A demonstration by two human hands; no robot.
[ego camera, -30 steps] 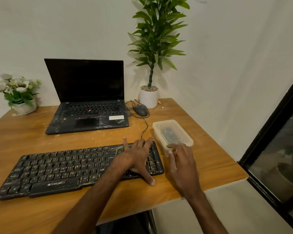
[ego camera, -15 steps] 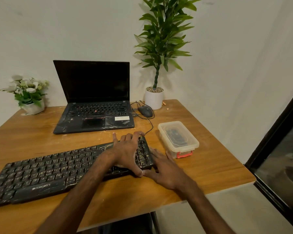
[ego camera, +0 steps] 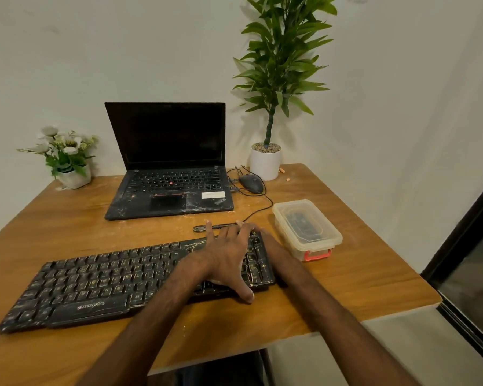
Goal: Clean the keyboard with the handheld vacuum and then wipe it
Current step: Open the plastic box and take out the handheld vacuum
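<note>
- Your L hand (ego camera: 229, 254) lies flat on the right end of the kbd (ego camera: 95, 282), fingers straight & spread, thumb down at the front edge.
- Your R hand (ego camera: 265, 237) is at the kbd's back right corner, mostly hidden behind the L hand; can't tell if it grips anything.
- Kbd is black, speckled w/ pale dust, and lies on the wooden table (ego camera: 346, 280).
- Clear lidded box (ego camera: 296, 246) w/ red latch sits just right of the kbd, w/ a dark item inside; can't tell what it is.
- Slim dark obj (ego camera: 200, 228) lies just behind the kbd, by your L fingertips.
- Open laptop (ego camera: 168, 196) & mouse (ego camera: 251, 183) sit further back.
</note>
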